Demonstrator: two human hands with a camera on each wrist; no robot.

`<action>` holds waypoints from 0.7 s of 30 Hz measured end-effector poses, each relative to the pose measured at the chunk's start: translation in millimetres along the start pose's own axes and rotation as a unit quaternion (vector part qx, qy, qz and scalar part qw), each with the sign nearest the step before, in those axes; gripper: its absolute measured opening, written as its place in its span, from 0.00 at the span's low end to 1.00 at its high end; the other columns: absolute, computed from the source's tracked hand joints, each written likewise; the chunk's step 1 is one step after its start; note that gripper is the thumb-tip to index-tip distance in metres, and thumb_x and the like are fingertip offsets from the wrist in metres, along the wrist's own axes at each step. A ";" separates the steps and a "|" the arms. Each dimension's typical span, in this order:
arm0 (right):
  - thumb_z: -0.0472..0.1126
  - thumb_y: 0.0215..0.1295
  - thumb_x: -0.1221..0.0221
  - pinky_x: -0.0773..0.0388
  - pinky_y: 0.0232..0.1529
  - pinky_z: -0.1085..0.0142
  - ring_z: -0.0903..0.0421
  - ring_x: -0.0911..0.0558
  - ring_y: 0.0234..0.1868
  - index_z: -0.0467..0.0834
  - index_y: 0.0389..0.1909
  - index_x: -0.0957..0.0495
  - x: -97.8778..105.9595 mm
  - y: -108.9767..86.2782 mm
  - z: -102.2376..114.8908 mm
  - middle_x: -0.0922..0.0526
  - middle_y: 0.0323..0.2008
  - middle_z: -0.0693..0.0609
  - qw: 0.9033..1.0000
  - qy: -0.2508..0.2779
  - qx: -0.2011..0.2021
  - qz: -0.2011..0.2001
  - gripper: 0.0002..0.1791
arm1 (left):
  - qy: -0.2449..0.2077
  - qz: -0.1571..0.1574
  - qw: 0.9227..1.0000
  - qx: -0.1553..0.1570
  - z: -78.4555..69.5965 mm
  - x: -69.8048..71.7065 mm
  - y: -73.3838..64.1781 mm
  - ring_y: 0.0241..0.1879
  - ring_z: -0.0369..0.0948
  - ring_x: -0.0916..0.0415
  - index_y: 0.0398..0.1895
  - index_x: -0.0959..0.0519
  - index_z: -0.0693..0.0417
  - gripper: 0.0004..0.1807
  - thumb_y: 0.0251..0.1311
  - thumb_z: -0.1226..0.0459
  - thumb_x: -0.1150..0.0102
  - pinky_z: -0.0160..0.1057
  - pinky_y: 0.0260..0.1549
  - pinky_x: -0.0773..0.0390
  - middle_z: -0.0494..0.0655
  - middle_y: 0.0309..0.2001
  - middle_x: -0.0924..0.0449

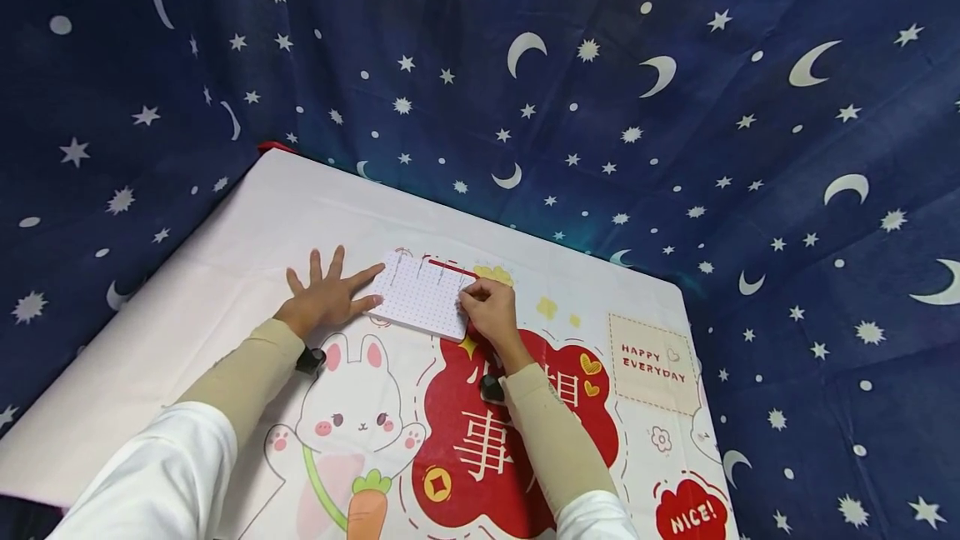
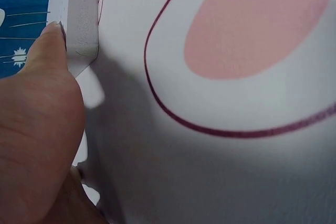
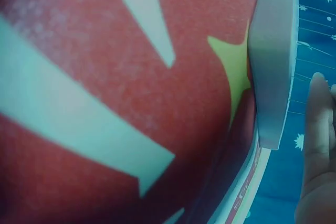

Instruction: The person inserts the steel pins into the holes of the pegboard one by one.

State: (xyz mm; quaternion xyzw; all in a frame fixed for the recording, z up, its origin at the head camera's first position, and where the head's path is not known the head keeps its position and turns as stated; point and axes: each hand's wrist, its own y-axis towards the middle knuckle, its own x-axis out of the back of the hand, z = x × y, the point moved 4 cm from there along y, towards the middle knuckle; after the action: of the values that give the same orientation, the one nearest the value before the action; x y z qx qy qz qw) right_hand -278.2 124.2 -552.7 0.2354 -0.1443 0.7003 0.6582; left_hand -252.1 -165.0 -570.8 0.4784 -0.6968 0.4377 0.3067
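Observation:
A white dotted board [image 1: 420, 298] lies on the table, with several thin metal needles [image 1: 441, 275] standing up from its face. In the left wrist view the needles [image 2: 29, 13] stick out from the board's side [image 2: 83, 19]. My left hand [image 1: 326, 298] is spread wide, its thumb and index finger against the board's left edge. At the board's right side my right hand [image 1: 491, 311] has thumb and index fingertips together, pinching a needle low near the surface. The right wrist view shows a finger [image 3: 317, 124] beside the needles; the fingertips' grip is partly hidden.
The tablecloth [image 1: 225, 248] is printed with a rabbit, a red cloud shape and lettering. A dark blue curtain [image 1: 480, 107] with moons and stars hangs behind the table and along both sides. Dark wrist cameras [image 1: 491, 388] sit under both wrists.

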 end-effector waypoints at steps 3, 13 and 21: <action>0.38 0.67 0.32 0.13 0.38 0.64 0.52 0.18 0.36 0.41 0.36 0.11 -0.1 -0.8 -0.1 0.11 0.34 0.45 1.000 -0.019 -0.004 0.011 0.05 | 0.001 0.001 1.000 0.001 -0.6 0.5 -0.5 0.78 0.78 0.84 0.84 0.52 0.29 0.43 0.71 0.31 0.55 0.86 0.65 0.76 0.69 0.83 0.77; 0.39 0.66 0.31 0.13 0.36 0.65 0.53 0.17 0.35 0.43 0.35 0.10 -5.4 -1.0 -6.0 0.11 0.33 0.47 0.999 -0.037 -0.032 0.022 0.04 | -0.003 0.010 1.000 0.003 -0.9 0.8 -1.2 0.78 0.77 0.85 0.84 0.52 0.28 0.44 0.70 0.30 0.55 0.86 0.66 0.76 0.68 0.83 0.78; 0.39 0.65 0.31 0.16 0.31 0.67 0.53 0.18 0.38 0.43 0.33 0.10 -11.9 1.9 -5.3 0.10 0.32 0.49 0.997 -0.048 -0.038 0.037 0.04 | -0.004 0.010 1.000 0.005 4.0 -2.4 -2.5 0.77 0.79 0.84 0.84 0.52 0.29 0.44 0.70 0.31 0.55 0.86 0.65 0.76 0.70 0.83 0.78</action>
State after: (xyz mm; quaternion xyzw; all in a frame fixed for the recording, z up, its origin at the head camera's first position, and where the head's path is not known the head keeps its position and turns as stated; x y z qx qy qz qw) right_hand -280.6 116.5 -563.1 0.2376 -0.2110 0.7063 0.6326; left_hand -248.9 -168.1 -573.8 0.4742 -0.7007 0.4423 0.2976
